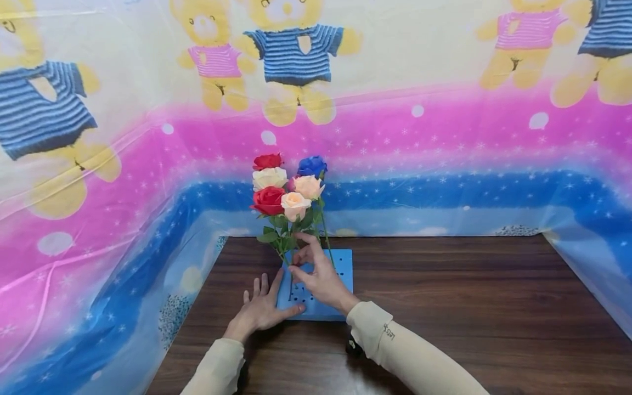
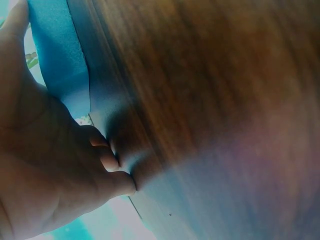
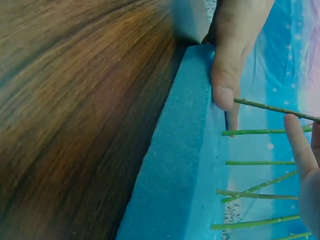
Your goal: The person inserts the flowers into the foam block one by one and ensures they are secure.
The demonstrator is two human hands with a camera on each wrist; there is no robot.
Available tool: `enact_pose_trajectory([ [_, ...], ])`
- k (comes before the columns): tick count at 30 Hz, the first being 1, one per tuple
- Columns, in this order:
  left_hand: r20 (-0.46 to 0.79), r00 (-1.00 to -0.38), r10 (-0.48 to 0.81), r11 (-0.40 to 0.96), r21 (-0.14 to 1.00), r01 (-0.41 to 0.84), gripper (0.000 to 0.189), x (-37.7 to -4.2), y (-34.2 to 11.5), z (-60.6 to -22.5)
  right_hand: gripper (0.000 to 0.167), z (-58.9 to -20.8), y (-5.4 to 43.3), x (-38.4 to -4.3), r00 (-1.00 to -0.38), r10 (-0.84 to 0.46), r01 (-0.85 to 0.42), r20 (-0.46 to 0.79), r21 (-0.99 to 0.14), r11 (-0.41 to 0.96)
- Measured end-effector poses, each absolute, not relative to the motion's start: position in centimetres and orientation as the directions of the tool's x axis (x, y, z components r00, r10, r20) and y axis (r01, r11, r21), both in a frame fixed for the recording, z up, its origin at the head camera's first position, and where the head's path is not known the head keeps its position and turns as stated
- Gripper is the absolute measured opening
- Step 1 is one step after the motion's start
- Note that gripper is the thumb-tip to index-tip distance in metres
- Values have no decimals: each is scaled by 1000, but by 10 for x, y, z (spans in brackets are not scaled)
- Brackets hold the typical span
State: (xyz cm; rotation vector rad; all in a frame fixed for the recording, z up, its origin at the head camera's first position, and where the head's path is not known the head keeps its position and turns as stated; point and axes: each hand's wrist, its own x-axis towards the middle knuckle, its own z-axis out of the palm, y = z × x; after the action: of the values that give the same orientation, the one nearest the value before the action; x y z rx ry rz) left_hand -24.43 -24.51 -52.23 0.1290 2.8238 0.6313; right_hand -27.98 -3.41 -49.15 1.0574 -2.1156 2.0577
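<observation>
A light blue foam block [image 1: 346, 262] with small holes in its top lies on the table. My left hand [image 1: 258, 311] steadies it, thumb over the front left corner and the other fingers spread along its left side. With my right hand [image 1: 323, 278] I pinch a thin green rose stem [image 3: 270, 108] between thumb and fingers above the block. The stem's bare lower end lies close by the left thumb in the right wrist view. Several roses stand over the block: red [image 1: 268, 201], white [image 1: 269, 178], peach [image 1: 295, 206] and blue [image 1: 312, 165] blooms. Leaves and fingers hide which bloom tops the pinched stem.
Other green stems [image 3: 260, 163] stand in the block, one slanting across another. The dark wooden table [image 1: 459, 307] stretches out around it. A curtain [image 1: 395, 192] printed with bears hangs behind the table and along its sides.
</observation>
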Motion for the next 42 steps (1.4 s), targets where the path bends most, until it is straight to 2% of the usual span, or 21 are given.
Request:
enact_pose_trajectory([
  [4, -218, -966, 137, 904, 426, 32, 125, -244, -245, -521, 71, -493, -35, -280, -774, -442, -469, 453, -880, -80],
  [20, -229, -965, 132, 899, 438, 19, 126, -242, -250, -520, 80, -489, -44, -283, -689, -519, -651, 506, -747, 136],
  [32, -233, -964, 127, 903, 429, 16, 126, -242, -254, -518, 78, -491, -46, -289, -665, -537, -688, 518, -705, 171],
  [37, -236, -963, 127, 902, 431, 13, 125, -242, -254, -522, 82, -494, -48, -283, -694, -525, -653, 493, -738, 169],
  [42, -239, -963, 124, 900, 435, 8, 126, -239, -252, -522, 80, -500, -49, -275, -723, -477, -604, 500, -792, 85],
])
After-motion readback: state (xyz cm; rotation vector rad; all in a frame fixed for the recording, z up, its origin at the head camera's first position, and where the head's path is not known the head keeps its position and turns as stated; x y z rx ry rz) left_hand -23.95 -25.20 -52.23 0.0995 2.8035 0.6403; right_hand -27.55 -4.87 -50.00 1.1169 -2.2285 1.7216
